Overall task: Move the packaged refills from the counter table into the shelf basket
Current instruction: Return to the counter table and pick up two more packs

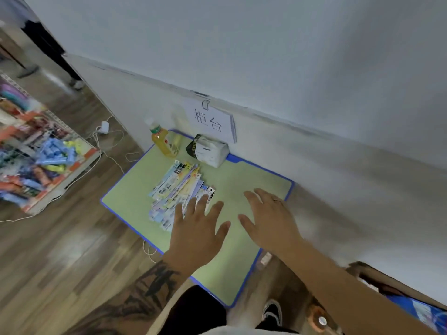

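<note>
A fanned pile of flat packaged refills (177,189) lies on the green counter table (242,252) with its blue rim. My left hand (197,228) hovers with spread, straight fingers over the near right edge of the pile and holds nothing. My right hand (268,218) is also spread flat over the bare green top to the right of the pile, with a ring on one finger. The shelf (46,155) with its wire baskets of colourful goods stands at the far left, blurred.
A yellow drink bottle (163,139) and a tissue pack (208,151) stand at the table's back edge under a paper sign (210,120) on the wall. White cables and a charger (104,126) lie on the wooden floor. A cardboard box (399,293) sits at lower right.
</note>
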Tool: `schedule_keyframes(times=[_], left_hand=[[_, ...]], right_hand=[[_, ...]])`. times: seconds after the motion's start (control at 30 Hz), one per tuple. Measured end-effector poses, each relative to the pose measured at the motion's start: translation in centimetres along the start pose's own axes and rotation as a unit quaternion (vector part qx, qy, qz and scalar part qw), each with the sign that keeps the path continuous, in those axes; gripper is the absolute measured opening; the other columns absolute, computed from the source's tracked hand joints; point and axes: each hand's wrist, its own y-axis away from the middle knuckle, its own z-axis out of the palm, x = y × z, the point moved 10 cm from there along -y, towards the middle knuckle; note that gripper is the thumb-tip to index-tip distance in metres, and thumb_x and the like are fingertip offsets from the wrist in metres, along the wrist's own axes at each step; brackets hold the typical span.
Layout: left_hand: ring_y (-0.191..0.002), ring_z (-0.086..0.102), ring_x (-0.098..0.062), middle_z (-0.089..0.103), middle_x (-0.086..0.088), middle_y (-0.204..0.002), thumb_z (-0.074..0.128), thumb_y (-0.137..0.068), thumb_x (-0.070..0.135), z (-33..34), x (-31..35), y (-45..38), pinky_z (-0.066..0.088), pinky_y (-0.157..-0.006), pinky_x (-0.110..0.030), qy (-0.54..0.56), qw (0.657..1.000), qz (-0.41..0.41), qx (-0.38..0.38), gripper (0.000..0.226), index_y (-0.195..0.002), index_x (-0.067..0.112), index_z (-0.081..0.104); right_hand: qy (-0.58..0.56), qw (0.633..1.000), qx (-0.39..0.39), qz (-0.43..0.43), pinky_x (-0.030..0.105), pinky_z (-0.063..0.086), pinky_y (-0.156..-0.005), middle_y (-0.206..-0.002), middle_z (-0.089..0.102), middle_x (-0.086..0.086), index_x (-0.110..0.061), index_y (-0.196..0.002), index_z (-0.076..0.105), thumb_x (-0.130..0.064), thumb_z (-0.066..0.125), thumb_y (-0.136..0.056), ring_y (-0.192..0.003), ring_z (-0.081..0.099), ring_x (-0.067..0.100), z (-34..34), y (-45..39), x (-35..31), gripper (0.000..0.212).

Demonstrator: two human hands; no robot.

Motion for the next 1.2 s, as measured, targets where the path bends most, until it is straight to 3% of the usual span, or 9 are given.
schedule_keyframes(times=[0.2, 0.33, 0.43, 0.53, 0.73, 1.0, 1.1, 1.2], left_hand=[[-0.138, 0.05, -0.037, 0.053, -0.01, -0.152, 0.025, -0.096, 0.064, 3.9, -6.0, -3.6, 0.035, -0.113, -0.065, 0.01, 1.0, -0.023, -0.011, 0.065, -0.144, 0.031, 0.054], [-0.139, 0.049, -0.04, 0.053, -0.013, -0.151, 0.029, -0.095, 0.061, 8.0, -8.9, -6.0, 0.033, -0.112, -0.067, 0.02, 0.999, 0.016, -0.041, 0.064, -0.143, 0.028, 0.057], [-0.144, 0.043, -0.04, 0.048, -0.013, -0.155, 0.028, -0.097, 0.061, 9.4, -11.9, -7.8, 0.027, -0.115, -0.068, 0.032, 0.998, 0.039, -0.043, 0.064, -0.147, 0.029, 0.053], [-0.145, 0.041, -0.041, 0.048, -0.016, -0.155, 0.033, -0.099, 0.058, 10.6, -14.3, -9.9, 0.026, -0.115, -0.067, 0.027, 0.995, 0.089, -0.036, 0.06, -0.148, 0.029, 0.052], [-0.146, 0.04, -0.041, 0.044, -0.015, -0.159, 0.024, -0.102, 0.058, 12.4, -16.4, -13.2, 0.024, -0.118, -0.067, 0.024, 0.982, 0.181, -0.05, 0.062, -0.151, 0.028, 0.049], [-0.15, 0.035, -0.04, 0.042, -0.014, -0.16, 0.027, -0.103, 0.057, 13.8, -16.7, -14.8, 0.013, -0.119, -0.071, 0.002, 0.963, 0.262, -0.062, 0.059, -0.151, 0.029, 0.047], [-0.15, 0.034, -0.041, 0.042, -0.015, -0.16, 0.028, -0.103, 0.057, 14.3, -15.9, -14.5, 0.009, -0.118, -0.074, 0.0, 0.956, 0.285, -0.067, 0.059, -0.151, 0.029, 0.048], [-0.151, 0.031, -0.042, 0.041, -0.016, -0.16, 0.025, -0.103, 0.057, 14.4, -15.4, -14.1, 0.007, -0.118, -0.075, 0.002, 0.952, 0.297, -0.07, 0.061, -0.151, 0.028, 0.047]], right_hand=[[-0.017, 0.998, -0.053, 0.003, 0.043, 0.023, -0.121, -0.167, 0.027, 0.006, -0.028, -0.157, 0.029, -0.055, 0.043, -0.103, -0.15, 0.031, 0.029, 5.2, -3.8, -4.0, 0.062], [-0.039, 0.991, -0.105, 0.077, 0.042, 0.027, -0.118, -0.164, 0.031, 0.006, -0.025, -0.153, 0.039, -0.052, 0.045, -0.103, -0.146, 0.036, 0.029, 9.5, -5.6, -4.3, 0.056], [-0.083, 0.976, -0.14, 0.147, 0.04, 0.04, -0.109, -0.15, 0.047, 0.004, -0.025, -0.145, 0.048, -0.053, 0.046, -0.103, -0.133, 0.05, 0.027, 12.4, -6.9, -4.9, 0.051], [-0.187, 0.934, -0.163, 0.255, 0.04, 0.052, -0.095, -0.126, 0.064, 0.003, -0.025, -0.133, 0.057, -0.056, 0.051, -0.1, -0.112, 0.062, 0.025, 15.5, -8.9, -5.9, 0.046], [-0.296, 0.854, -0.092, 0.418, 0.038, 0.056, -0.081, -0.097, 0.069, 0.0, -0.026, -0.097, 0.056, -0.057, 0.055, -0.094, -0.088, 0.067, 0.023, 19.3, -12.7, -7.4, 0.031], [-0.326, 0.795, -0.022, 0.511, 0.033, 0.043, -0.069, -0.092, 0.063, -0.001, -0.02, -0.095, 0.053, -0.043, 0.065, -0.094, -0.086, 0.061, 0.024, 21.4, -12.2, -7.6, 0.026], [-0.35, 0.762, 0.032, 0.544, 0.033, 0.045, -0.07, -0.087, 0.064, -0.002, -0.02, -0.09, 0.054, -0.035, 0.067, -0.095, -0.084, 0.062, 0.024, 21.2, -10.8, -6.5, 0.021], [-0.344, 0.755, 0.064, 0.555, 0.033, 0.047, -0.07, -0.087, 0.065, -0.003, -0.02, -0.092, 0.057, -0.034, 0.066, -0.096, -0.085, 0.063, 0.023, 20.9, -9.6, -5.8, 0.017]])
